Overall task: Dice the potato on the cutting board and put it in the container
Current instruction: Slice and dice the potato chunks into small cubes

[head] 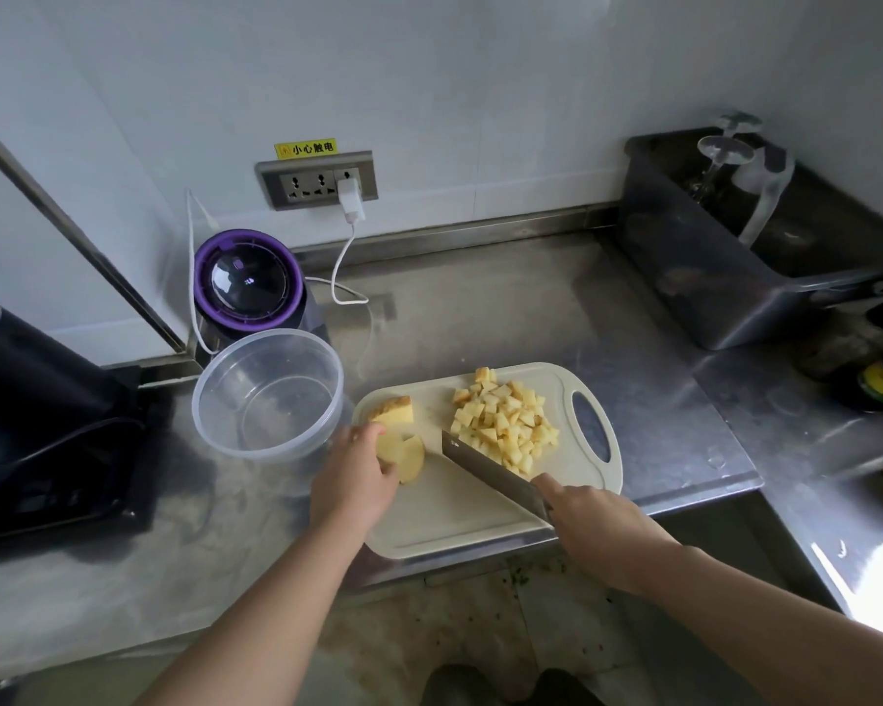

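**Head view.** The left hand (358, 466) curls its grip over a pale yellow, flat potato slab (410, 458) lying near the left edge of the cream plastic cutting board (449, 517). The right hand (597, 522) is closed round the handle of a broad steel knife (490, 473).

The blade's long axis runs diagonally, from the right hand at the near right to its tip at the far left, and that tip stands just beside the slab's right edge. The slab therefore lies left of the blade, and the heap of small yellow potato cubes (505, 420) lies on the blade's far, right side.

1 more uncut, skin-edged potato wedge (396, 411) sits just beyond the slab. The clear round plastic container (271, 450) stands on the steel worktop (480, 308), touching or just beside the board's left corner. It holds no potato, and the left hand is nearer to it.

Judged stage: dicing is partly done, with 2 pieces left to cut and the transfer not yet begun.
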Demonstrator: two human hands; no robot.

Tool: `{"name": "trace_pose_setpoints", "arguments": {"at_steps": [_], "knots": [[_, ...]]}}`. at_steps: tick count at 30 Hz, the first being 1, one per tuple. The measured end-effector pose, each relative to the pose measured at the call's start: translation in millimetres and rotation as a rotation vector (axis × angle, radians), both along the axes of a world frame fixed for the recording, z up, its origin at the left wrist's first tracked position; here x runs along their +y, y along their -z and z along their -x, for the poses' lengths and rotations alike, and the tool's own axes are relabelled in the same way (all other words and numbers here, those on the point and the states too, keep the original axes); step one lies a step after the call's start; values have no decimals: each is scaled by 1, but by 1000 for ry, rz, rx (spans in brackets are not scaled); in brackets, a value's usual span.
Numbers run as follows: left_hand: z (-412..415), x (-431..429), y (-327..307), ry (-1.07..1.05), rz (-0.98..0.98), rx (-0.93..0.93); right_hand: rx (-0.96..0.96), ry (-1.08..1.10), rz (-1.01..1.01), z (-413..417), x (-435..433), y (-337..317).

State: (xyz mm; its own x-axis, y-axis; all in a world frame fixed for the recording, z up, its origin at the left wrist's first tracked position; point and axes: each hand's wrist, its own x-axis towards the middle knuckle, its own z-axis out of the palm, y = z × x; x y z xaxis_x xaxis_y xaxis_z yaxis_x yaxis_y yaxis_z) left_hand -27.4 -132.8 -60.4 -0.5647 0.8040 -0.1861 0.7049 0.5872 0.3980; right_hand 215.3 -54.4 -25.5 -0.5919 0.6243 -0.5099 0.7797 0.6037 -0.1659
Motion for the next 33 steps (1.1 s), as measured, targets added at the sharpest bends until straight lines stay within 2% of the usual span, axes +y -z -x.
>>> {"name": "trace_pose_setpoints", "arguments": {"at_steps": [3,7,10,16,19,24,29,33], "knots": [[5,0,1,199,70,185,21,6,22,-3,3,-1],[12,5,2,274,64,233,60,6,35,-1,7,-8],[16,4,5,369,-20,355,79,16,42,3,11,-11],[13,2,0,421,-203,424,145,20,46,5,13,-19],[5,3,2,437,-125,342,143,23,65,7,12,-21],[-3,10,3,283,57,188,116,35,80,6,11,-22],[-9,18,0,236,215,166,104,47,88,1,10,-21],[-12,25,-1,241,227,126,102,52,90,3,9,-20]]}}
